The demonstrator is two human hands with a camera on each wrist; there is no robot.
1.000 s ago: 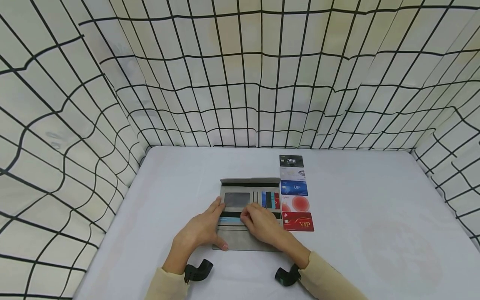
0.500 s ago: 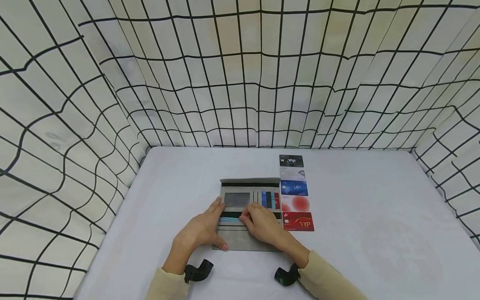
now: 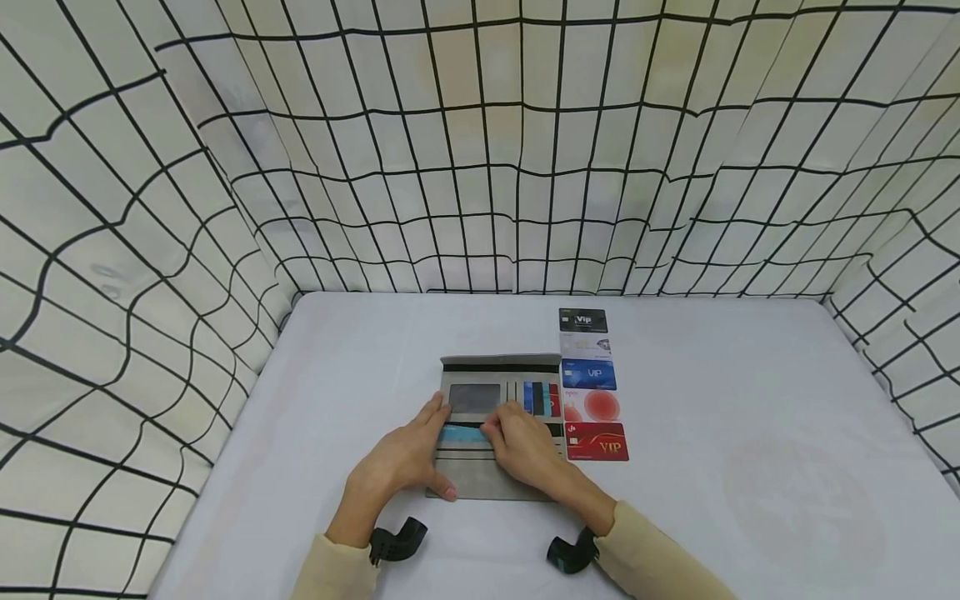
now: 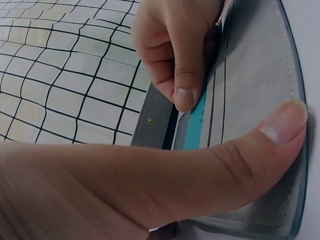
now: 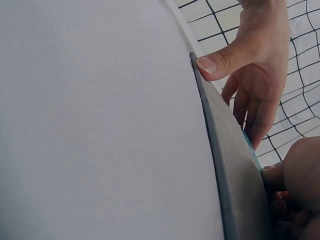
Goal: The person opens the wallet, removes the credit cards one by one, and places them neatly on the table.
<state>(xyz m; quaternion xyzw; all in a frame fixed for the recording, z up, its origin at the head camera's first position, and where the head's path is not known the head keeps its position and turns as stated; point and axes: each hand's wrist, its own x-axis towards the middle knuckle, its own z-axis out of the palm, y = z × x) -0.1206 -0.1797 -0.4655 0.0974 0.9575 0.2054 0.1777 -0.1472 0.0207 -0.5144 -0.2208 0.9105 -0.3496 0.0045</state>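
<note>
A grey wallet lies unfolded on the white table. My right hand pinches the edge of a light-blue card sticking up from a long slot across the wallet's middle. In the left wrist view the right thumb presses on this teal-looking card; the fingers behind it are partly hidden. My left hand rests on the wallet's left side, its fingers extended and its thumb on the near corner. Several narrow card edges show in the wallet's upper right slots, beside a clear window.
Right of the wallet runs a column of cards: a black VIP card, a silver card, a blue VIP card, a white card with red circles and a red VIP card. White walls with black netting surround the table.
More of the light-blue card shows above its slot, covering part of the dark band behind it. My right hand has shifted very slightly; the left hand has stayed in place.
</note>
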